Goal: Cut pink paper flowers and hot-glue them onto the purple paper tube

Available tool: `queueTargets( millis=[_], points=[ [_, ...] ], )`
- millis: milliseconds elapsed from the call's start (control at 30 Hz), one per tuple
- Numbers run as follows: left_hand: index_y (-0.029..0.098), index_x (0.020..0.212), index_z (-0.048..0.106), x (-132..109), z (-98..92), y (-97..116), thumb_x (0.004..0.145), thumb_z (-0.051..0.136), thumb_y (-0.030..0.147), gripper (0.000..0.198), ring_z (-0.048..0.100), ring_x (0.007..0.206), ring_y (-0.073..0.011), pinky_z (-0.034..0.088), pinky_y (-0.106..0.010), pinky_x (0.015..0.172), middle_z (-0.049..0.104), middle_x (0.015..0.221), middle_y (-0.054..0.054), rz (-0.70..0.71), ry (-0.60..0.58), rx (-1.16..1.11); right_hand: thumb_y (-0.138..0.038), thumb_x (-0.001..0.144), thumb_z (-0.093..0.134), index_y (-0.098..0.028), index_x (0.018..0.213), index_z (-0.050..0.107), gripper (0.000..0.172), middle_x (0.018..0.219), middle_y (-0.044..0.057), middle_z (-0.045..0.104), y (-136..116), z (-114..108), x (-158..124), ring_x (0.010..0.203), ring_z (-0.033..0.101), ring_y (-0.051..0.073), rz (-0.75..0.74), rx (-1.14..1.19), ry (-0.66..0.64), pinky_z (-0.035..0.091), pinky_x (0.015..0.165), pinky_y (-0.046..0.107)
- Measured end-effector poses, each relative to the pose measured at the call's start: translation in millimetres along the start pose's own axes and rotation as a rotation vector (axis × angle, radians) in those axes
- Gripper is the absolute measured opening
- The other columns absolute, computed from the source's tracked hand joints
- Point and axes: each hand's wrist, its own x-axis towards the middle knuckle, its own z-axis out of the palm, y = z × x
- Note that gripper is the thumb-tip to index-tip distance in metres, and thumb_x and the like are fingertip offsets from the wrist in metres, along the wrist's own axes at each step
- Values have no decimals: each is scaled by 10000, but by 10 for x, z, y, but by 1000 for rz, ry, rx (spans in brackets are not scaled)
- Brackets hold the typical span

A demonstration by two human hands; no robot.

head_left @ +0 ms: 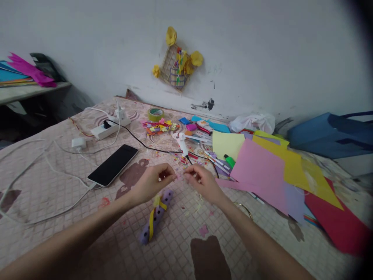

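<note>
My left hand (155,179) and my right hand (201,181) hover close together over the middle of the table, a small gap between their fingertips. Both are closed in a pinch of thumb and fingers. Whatever they hold, if anything, is too small to make out. Below my left hand lies a purple roll with dark dots (158,217), a yellow strip wound around it. Just beyond the hands rests a white glue gun (182,144) with a black cord. Tiny paper scraps (198,202) are scattered beneath my right hand.
A phone (113,165) on a white cable and a power strip (110,128) lie left. Green tape (155,113) and cut paper strips (160,127) sit at the back. Coloured sheets (259,171) spread right, near a blue bag (332,134). A decoration (176,68) hangs on the wall.
</note>
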Motion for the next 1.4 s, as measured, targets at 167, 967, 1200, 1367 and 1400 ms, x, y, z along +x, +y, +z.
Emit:
queueTargets(
  millis=[167,967,1200,1367,1400],
  points=[
    [128,745,565,66,-170,-227,784,565,349,225,522,606,-96,420,-221,571,577,661,-5,-154,5,-286,-335,808,533,-159,945,568,226,934,81,613,367,-185,572,839,558,183,66,-442,213,428,747,299],
    [172,877,577,-76,-297,-350,760,588,51,168,583,764,-129,489,-300,731,627,799,-26,741,437,328,-521,801,492,-197,532,488,421,485,-4,494,112,-568,333,458,426,121,168,126,-57,323,446,246],
    [171,933,569,-116,-278,-334,798,575,123,143,612,801,-148,519,-321,730,658,847,-52,842,398,369,-602,773,481,-176,548,554,488,491,13,499,50,-602,-82,451,419,119,224,144,-286,288,424,238],
    [171,956,565,-118,-278,-341,802,570,123,162,610,823,-157,524,-325,726,660,862,-56,856,372,366,-573,791,474,-175,609,564,447,557,19,525,42,-561,-104,503,445,133,224,117,-340,326,461,241],
    [170,963,564,-117,-278,-345,797,572,112,175,609,827,-156,524,-325,726,659,867,-56,855,368,365,-569,793,474,-177,614,565,441,557,18,521,39,-556,-104,505,441,133,222,111,-339,325,460,241]
  ],
)
